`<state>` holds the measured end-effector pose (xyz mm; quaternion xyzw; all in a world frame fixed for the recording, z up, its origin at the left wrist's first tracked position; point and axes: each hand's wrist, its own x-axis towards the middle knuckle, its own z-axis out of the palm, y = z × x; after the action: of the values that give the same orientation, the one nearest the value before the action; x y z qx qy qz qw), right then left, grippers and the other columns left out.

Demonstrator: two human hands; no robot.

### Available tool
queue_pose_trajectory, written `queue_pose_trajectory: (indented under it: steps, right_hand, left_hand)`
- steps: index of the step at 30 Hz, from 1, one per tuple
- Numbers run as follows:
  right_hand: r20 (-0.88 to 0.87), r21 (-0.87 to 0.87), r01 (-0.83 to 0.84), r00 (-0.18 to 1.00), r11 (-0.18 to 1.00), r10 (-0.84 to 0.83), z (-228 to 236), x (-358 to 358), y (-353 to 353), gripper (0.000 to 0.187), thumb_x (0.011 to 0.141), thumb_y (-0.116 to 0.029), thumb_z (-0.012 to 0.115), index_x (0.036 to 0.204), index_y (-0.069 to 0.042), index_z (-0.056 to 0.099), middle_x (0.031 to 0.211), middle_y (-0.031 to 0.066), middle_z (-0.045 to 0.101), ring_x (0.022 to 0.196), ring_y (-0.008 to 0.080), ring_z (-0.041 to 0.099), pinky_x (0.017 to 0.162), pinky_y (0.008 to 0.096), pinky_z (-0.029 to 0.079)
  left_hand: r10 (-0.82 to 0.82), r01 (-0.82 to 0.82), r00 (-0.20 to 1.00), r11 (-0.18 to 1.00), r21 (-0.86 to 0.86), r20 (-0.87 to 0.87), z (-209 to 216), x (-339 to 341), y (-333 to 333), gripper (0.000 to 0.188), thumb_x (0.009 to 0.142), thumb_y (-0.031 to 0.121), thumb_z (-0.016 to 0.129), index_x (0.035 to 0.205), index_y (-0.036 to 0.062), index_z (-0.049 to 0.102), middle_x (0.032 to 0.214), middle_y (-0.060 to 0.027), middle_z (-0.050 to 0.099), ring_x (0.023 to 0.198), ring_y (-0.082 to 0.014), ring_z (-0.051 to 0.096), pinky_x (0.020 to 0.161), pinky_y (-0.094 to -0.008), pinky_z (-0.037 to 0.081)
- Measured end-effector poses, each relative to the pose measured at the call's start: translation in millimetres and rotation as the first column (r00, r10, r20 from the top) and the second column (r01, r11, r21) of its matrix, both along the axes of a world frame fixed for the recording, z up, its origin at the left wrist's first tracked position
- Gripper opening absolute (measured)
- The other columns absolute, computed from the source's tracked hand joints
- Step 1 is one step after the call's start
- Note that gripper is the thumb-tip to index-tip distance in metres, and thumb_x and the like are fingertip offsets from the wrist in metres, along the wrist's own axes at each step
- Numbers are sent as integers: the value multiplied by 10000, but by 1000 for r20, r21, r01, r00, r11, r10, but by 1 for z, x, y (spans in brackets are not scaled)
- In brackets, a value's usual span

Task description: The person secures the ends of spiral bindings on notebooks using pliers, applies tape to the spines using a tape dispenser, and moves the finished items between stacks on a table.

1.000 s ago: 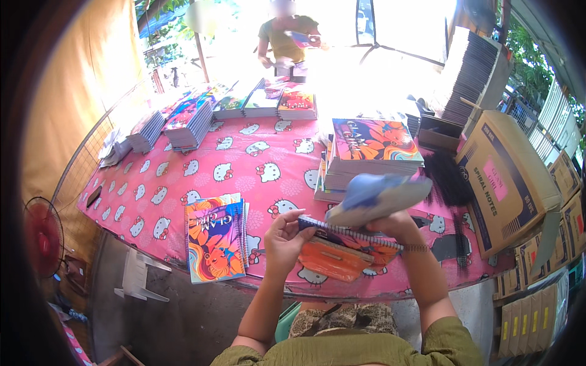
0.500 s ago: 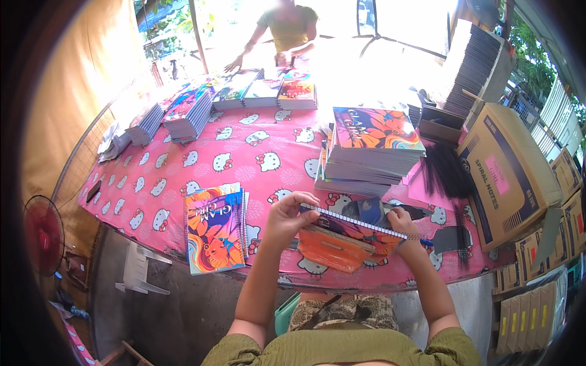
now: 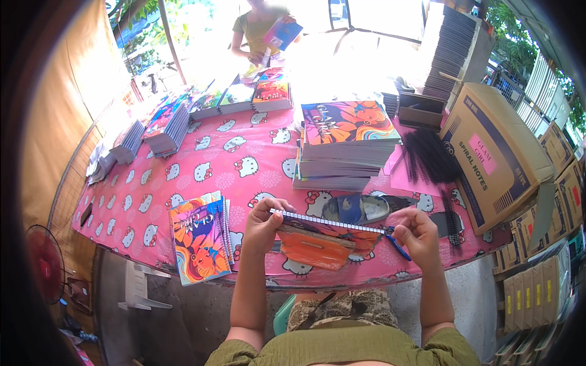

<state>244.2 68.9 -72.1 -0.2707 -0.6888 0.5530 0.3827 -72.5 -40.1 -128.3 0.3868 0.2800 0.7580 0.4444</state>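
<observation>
My left hand (image 3: 262,227) grips one end of a spiral notebook (image 3: 329,222), its white punched edge turned up toward me. At the other end of that edge, my right hand (image 3: 416,236) has thumb and fingers closed at a slim blue-handled tool (image 3: 398,247); its tip is too small to make out. Beneath the notebook lies an orange block-like thing (image 3: 317,249) on the pink tablecloth. A blue and grey slipper-like thing (image 3: 355,208) rests just beyond. Left of my hands is a small pile of colourful notebooks (image 3: 198,238).
A tall notebook stack (image 3: 348,146) stands beyond my hands. Black spiral coils (image 3: 430,155) lie beside a cardboard box (image 3: 494,152) at right. More notebook stacks (image 3: 168,131) line the far left, where a co-worker (image 3: 262,33) stands. A white plastic stool (image 3: 143,283) is below.
My right hand has come off the notebook's side to its end, the blue-handled tool now slanting below the fingers. The co-worker has lifted a notebook. The view has shifted slightly.
</observation>
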Motion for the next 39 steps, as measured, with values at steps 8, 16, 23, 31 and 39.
queue_pose_trajectory:
  steps: [8, 16, 23, 31, 39]
  right_hand:
    - [-218, -498, -50, 974, 866, -68, -17, 3, 6, 478, 969, -406, 511, 1244, -26, 418, 563, 31, 552, 416, 71, 496, 363, 177, 353]
    - [641, 663, -52, 555, 747, -530, -106, 52, 12, 729, 773, -469, 698, 1286, -12, 452, 1362, 217, 435, 1298, 387, 361, 1048, 494, 278]
    - [620, 611, -30, 640, 791, -454, -111, 57, 21, 642, 797, -354, 705, 1276, -15, 446, 1303, 194, 456, 1243, 366, 410, 1042, 554, 284]
    - [250, 364, 6, 963, 931, -104, -1, 7, -65, 394, 815, -182, 694, 1147, -10, 569, 1034, 161, 600, 952, 311, 589, 851, 380, 467]
    - [285, 629, -154, 958, 762, -42, 20, -19, -87, 415, 795, -196, 731, 1144, -27, 584, 1071, 152, 594, 1002, 332, 569, 870, 432, 464]
  left_hand:
    - [11, -11, 1000, 1000, -25, 18, -7, 0, -1, 227, 807, 61, 742, 988, 25, 609, 1042, -118, 630, 948, -162, 622, 824, -304, 536]
    - [154, -158, 987, 983, -88, -56, 6, 11, 1, 235, 787, 21, 743, 969, 20, 595, 948, -135, 661, 837, -178, 653, 737, -288, 555]
    - [868, -733, 390, 495, 467, -306, 121, 24, -54, 211, 738, 90, 772, 835, 1, 607, 746, -113, 633, 654, -164, 616, 563, -260, 495]
    - [609, -426, 249, 767, 480, -753, 51, 95, -56, 277, 648, -74, 789, 852, 8, 621, 861, -157, 673, 784, -246, 686, 651, -331, 578]
    - [650, -477, 281, 733, 485, -706, 43, 108, -50, 263, 647, -107, 721, 865, 10, 634, 854, -146, 685, 787, -272, 687, 666, -346, 560]
